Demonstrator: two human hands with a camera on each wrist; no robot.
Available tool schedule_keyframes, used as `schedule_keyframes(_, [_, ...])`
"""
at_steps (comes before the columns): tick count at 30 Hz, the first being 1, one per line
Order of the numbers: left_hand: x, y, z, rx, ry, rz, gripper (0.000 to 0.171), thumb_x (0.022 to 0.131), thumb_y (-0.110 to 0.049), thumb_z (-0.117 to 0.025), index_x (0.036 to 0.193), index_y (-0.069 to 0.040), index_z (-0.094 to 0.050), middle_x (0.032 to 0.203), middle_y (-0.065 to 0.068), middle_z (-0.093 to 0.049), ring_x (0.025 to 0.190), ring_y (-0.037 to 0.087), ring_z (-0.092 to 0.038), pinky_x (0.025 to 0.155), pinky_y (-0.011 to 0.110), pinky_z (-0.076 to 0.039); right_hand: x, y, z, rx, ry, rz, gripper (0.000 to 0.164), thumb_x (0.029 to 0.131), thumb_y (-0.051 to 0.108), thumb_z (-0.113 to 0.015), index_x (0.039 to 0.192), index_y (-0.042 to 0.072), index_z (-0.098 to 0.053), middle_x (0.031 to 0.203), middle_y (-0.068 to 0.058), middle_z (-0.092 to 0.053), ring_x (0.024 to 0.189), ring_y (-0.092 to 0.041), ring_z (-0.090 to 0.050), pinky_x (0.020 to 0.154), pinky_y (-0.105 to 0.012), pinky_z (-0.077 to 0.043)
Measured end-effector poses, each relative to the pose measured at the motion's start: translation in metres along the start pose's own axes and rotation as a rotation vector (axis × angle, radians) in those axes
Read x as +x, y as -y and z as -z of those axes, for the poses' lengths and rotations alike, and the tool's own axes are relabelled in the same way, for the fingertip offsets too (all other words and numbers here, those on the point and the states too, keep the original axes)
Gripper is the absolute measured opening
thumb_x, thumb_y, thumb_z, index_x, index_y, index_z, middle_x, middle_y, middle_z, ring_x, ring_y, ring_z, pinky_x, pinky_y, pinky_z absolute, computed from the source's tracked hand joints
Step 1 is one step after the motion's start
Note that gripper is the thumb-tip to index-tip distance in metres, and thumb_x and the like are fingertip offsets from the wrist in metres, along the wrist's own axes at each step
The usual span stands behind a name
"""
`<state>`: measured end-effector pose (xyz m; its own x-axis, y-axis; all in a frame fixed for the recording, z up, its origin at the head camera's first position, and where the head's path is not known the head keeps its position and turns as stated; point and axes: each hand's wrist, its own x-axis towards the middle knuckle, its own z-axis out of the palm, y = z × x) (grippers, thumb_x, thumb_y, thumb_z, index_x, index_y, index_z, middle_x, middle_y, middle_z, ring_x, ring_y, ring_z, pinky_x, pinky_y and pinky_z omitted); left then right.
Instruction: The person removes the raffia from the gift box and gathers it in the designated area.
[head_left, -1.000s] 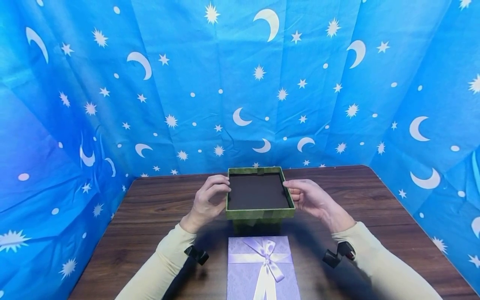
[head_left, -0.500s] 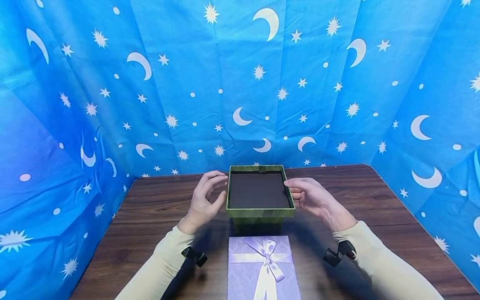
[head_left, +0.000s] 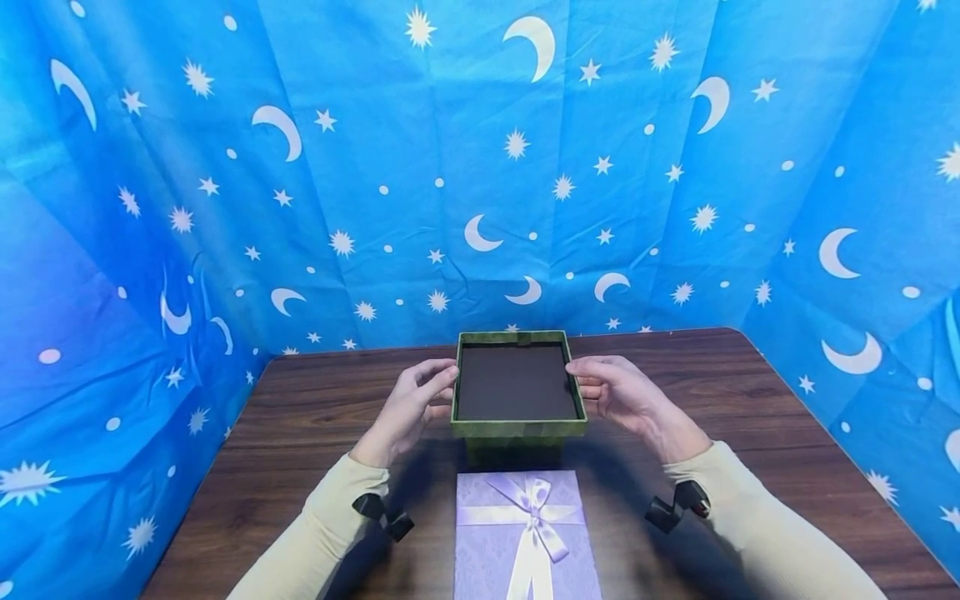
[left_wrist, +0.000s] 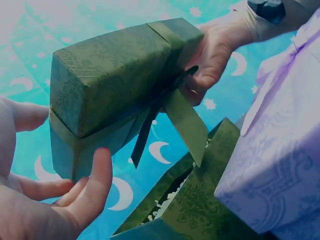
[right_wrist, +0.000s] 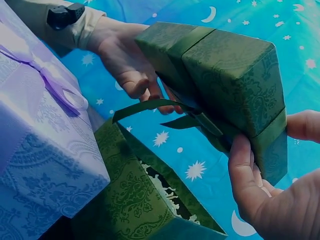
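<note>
A green patterned box lid (head_left: 517,427) is held with its dark inside facing up. Below it stands a green gift box (left_wrist: 200,195), its open top showing pale shredded filling. My left hand (head_left: 405,410) holds the lid's left side, thumb at the rim and fingers lower down. On the opposite side my right hand (head_left: 633,404) pinches the lid between thumb and fingers. Both wrist views show a green ribbon (right_wrist: 150,106) with loose tails hanging from the lid's underside. Most of the green box is hidden by the lid in the head view.
A lilac gift box (head_left: 487,554) with a satin bow (head_left: 535,518) stands nearer to me on the dark wooden table (head_left: 300,425). Blue cloth (head_left: 420,167) with moons and stars hangs behind the table and at both sides.
My left hand's fingers loosened from the lid's edge and regripped lower, thumb now at the rim. The lid shifted only slightly. My right hand has kept its hold.
</note>
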<state>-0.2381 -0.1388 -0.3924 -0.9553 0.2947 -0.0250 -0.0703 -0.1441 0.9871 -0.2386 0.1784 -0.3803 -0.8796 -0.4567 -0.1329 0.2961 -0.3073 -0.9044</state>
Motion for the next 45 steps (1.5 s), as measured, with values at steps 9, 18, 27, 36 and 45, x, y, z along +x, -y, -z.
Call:
schedule_keyframes(9, [0.0, -0.002, 0.004, -0.051, -0.003, 0.02, 0.051, 0.092, -0.015, -0.062, 0.134, 0.009, -0.044, 0.107, 0.007, -0.056, 0.078, 0.012, -0.059, 0.071, 0.028, -0.056, 0.003, 0.0, -0.006, -0.02, -0.005, 0.0, 0.009, 0.097, 0.008, -0.054, 0.099, 0.005, -0.062, 0.08, -0.002, -0.07, 0.072, -0.012, -0.068, 0.073, -0.032, -0.059])
schedule_keyframes(18, [-0.001, -0.007, 0.015, -0.046, -0.024, 0.02, 0.051, 0.092, -0.013, -0.063, 0.133, 0.011, -0.045, 0.106, 0.008, -0.057, 0.074, 0.012, -0.06, 0.07, 0.028, -0.058, 0.013, 0.002, -0.015, -0.068, 0.022, -0.004, 0.016, 0.096, 0.007, -0.055, 0.081, 0.01, -0.059, 0.064, 0.003, -0.025, 0.061, -0.016, -0.021, 0.055, -0.025, -0.027])
schedule_keyframes(27, [0.002, -0.008, 0.03, -0.051, -0.043, 0.021, 0.049, 0.092, -0.01, -0.061, 0.133, 0.01, -0.045, 0.108, 0.01, -0.055, 0.071, 0.011, -0.06, 0.07, 0.029, -0.057, 0.031, 0.009, -0.021, -0.158, -0.014, -0.032, 0.022, 0.093, 0.007, -0.06, 0.111, -0.005, -0.054, 0.069, 0.004, -0.05, 0.059, -0.009, -0.048, 0.063, -0.025, -0.049])
schedule_keyframes(36, [0.009, -0.005, 0.047, -0.039, -0.07, 0.032, 0.046, 0.091, -0.008, -0.06, 0.132, 0.008, -0.048, 0.102, 0.01, -0.061, 0.066, 0.01, -0.063, 0.066, 0.03, -0.059, 0.052, 0.006, -0.024, -0.172, 0.004, -0.07, 0.032, 0.092, 0.003, -0.058, 0.119, -0.007, -0.042, 0.066, 0.005, -0.038, 0.058, -0.009, -0.033, 0.057, -0.024, -0.043])
schedule_keyframes(45, [0.012, 0.003, 0.06, -0.041, -0.113, 0.052, 0.048, 0.091, -0.006, -0.057, 0.136, 0.008, -0.047, 0.095, 0.008, -0.065, 0.062, 0.011, -0.064, 0.068, 0.033, -0.059, 0.068, 0.003, -0.032, -0.195, 0.019, -0.106, 0.035, 0.094, 0.002, -0.057, 0.121, -0.008, -0.037, 0.069, 0.004, -0.037, 0.059, -0.011, -0.026, 0.06, -0.027, -0.041])
